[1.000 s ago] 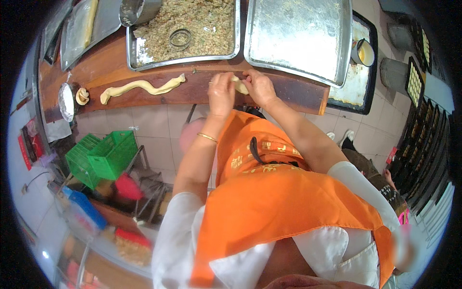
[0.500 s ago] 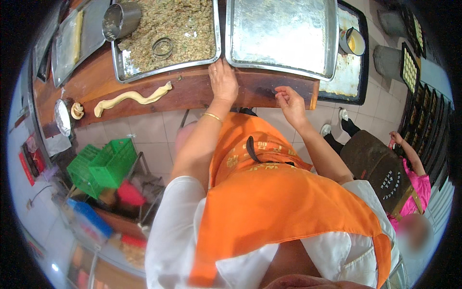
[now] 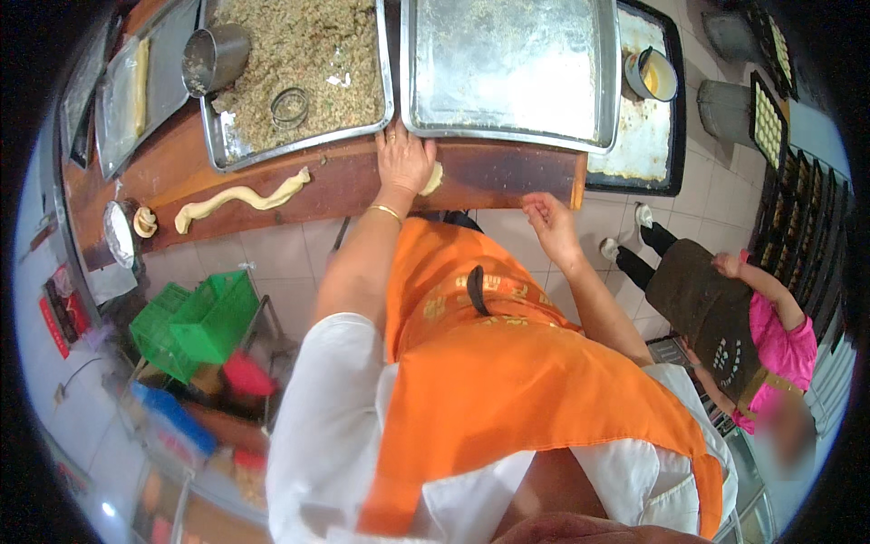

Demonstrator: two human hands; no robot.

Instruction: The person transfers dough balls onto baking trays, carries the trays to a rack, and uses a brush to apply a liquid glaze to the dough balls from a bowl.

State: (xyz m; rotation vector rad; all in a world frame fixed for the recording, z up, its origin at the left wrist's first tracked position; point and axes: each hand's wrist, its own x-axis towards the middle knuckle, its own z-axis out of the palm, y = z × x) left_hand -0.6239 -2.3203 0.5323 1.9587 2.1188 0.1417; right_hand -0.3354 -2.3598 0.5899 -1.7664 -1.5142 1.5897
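My left hand (image 3: 405, 167) lies flat on the wooden table, palm down and fingers stretched toward the filling tray. A small flattened piece of pale dough (image 3: 434, 179) shows at its right side; whether part of it lies under the palm is hidden. My right hand (image 3: 550, 223) hangs just off the table's front edge, fingers loosely bent, with nothing visible in it. Left of my left hand stretches a wavy rope of yellowish dough (image 3: 243, 196). At the table's left end a coiled dough piece (image 3: 144, 222) sits beside a bowl of white powder (image 3: 119, 234).
Along the back stand a metal tray (image 3: 308, 152) of crumbly filling with a metal cup (image 3: 216, 60) and a ring (image 3: 289, 107), and a bare metal tray (image 3: 507, 77). A mug (image 3: 651, 74) rests farther right. Green crates (image 3: 214, 309) stand lower left; another person (image 3: 716, 317) is at right.
My left hand has pressed down flat, and the dough piece now shows beside it. My right hand has moved down, off the table edge. The other person's arms have shifted.
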